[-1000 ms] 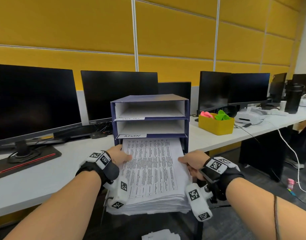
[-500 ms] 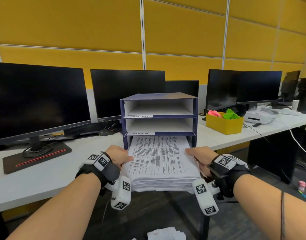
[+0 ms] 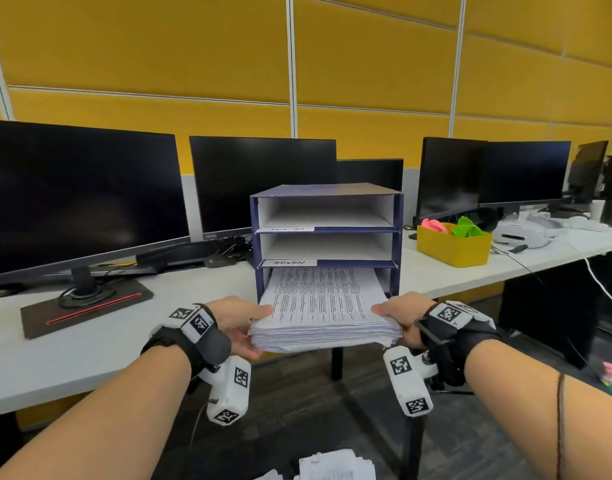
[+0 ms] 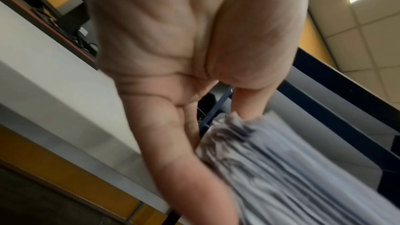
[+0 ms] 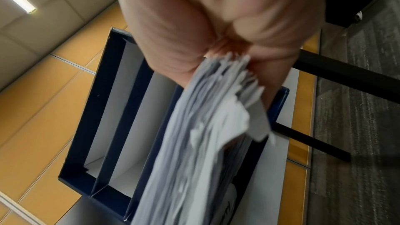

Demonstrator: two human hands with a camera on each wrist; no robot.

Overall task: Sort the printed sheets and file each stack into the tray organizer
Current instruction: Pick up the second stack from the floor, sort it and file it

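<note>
A thick stack of printed sheets (image 3: 323,306) sticks halfway out of the bottom slot of a dark blue three-tier tray organizer (image 3: 397,237) on the white desk. My left hand (image 3: 243,323) grips the stack's near left corner, thumb on top and fingers under. On the near right corner my right hand (image 3: 396,317) holds it the same way. The left wrist view shows the stack's edge (image 4: 281,168) against my left hand (image 4: 194,126). The right wrist view shows the sheets (image 5: 205,134) pinched in my right hand (image 5: 227,54). The two upper slots hold no sheets.
Dark monitors (image 3: 82,195) line the back of the desk (image 3: 89,341). A yellow box (image 3: 453,247) with pink and green items sits right of the organizer. More printed sheets (image 3: 335,465) lie low in front of me. A black table leg (image 3: 336,362) stands below the stack.
Both hands have pushed the stack further into the bottom slot, so less of it overhangs the desk edge. My head has moved closer and turned slightly right.
</note>
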